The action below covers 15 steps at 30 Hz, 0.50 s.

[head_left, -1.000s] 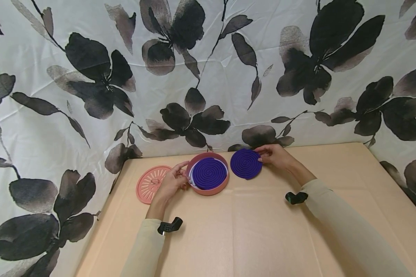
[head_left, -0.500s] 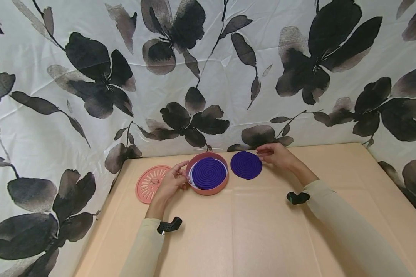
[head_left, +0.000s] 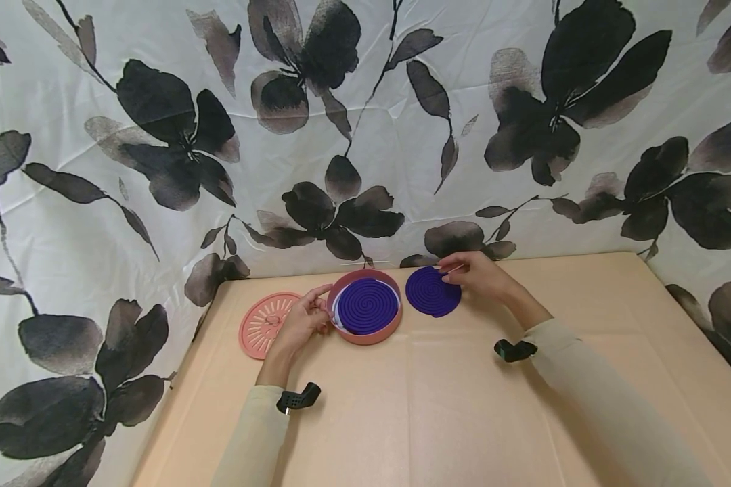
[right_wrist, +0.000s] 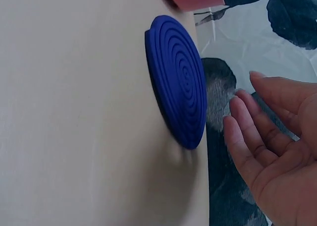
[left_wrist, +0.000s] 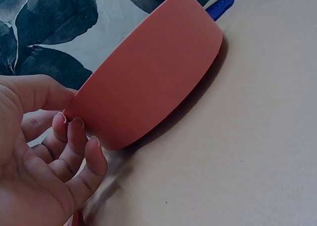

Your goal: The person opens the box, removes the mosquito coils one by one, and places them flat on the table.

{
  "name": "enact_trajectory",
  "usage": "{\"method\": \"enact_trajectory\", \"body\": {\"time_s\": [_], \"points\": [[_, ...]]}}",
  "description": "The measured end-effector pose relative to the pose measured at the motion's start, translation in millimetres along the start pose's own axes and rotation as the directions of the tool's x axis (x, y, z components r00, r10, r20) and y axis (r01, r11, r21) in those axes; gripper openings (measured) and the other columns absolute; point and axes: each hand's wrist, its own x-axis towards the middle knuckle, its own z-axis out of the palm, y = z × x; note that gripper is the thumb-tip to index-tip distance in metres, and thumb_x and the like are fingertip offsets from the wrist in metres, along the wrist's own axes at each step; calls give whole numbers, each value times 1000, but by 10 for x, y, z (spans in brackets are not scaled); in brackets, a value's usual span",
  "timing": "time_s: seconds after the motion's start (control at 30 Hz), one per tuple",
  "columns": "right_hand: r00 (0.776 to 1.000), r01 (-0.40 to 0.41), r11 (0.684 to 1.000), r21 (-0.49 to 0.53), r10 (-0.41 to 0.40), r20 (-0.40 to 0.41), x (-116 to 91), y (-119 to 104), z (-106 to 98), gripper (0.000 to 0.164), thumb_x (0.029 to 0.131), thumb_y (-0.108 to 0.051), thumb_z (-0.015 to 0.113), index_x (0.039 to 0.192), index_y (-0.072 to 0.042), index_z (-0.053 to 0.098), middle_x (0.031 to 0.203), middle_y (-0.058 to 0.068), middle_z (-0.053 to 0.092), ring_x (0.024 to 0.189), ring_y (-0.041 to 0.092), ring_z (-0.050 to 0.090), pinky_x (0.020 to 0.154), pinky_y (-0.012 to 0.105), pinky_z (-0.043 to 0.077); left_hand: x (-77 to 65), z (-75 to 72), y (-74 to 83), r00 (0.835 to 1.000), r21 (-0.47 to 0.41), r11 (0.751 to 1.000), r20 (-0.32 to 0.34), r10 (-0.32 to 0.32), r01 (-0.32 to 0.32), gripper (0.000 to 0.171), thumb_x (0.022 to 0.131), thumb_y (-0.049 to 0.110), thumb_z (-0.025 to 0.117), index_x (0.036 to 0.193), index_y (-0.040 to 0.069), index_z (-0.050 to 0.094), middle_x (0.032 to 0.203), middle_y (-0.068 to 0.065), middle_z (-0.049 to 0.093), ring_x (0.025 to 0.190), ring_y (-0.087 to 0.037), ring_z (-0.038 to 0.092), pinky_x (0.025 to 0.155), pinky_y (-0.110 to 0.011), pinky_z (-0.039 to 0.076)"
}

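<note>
My left hand (head_left: 301, 321) pinches the rim of a round pink container (left_wrist: 148, 67) between thumb and fingers. Inside the container lies a blue spiral coil (head_left: 367, 306), with a strip of white showing round its edge. To the right, a second blue spiral coil (right_wrist: 181, 82) lies flat on the table. My right hand (right_wrist: 277, 137) hovers just beyond that coil, its fingers loosely bent and nothing between them. In the head view, its fingertips overlap the coil's upper right edge.
A pink slotted lid (head_left: 264, 328) lies left of the container, partly behind the left hand. The pale table (head_left: 463, 406) ends just behind these things, where a floral cloth (head_left: 365, 135) hangs. Each wrist wears a black camera.
The right hand has let go of the right coil's edge, drawn back slightly, then moved left over its upper edge. That coil has settled flat. The left hand and container stay in place.
</note>
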Motion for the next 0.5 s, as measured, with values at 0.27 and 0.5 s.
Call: {"method": "enact_trajectory", "body": {"time_s": [0.27,0.5], "points": [[999,25,999,42,-27,33,48,-59,67,35,94,3,64,127,12,61,119,29,67,105,35,69,80,16,53,-4,3,17,1000,3,1000,2,-1,1,65,90,-10,60,150,12,48,98,-10,50,71,-22,56,59,-27,51],[998,28,997,72,-32,52,82,-123,121,35,94,3,64,127,14,60,117,30,68,108,39,69,81,17,55,1,16,24,1000,-1,1000,-1,0,0,65,89,-11,59,149,10,49,99,-11,50,70,-22,56,58,-26,51]]}}
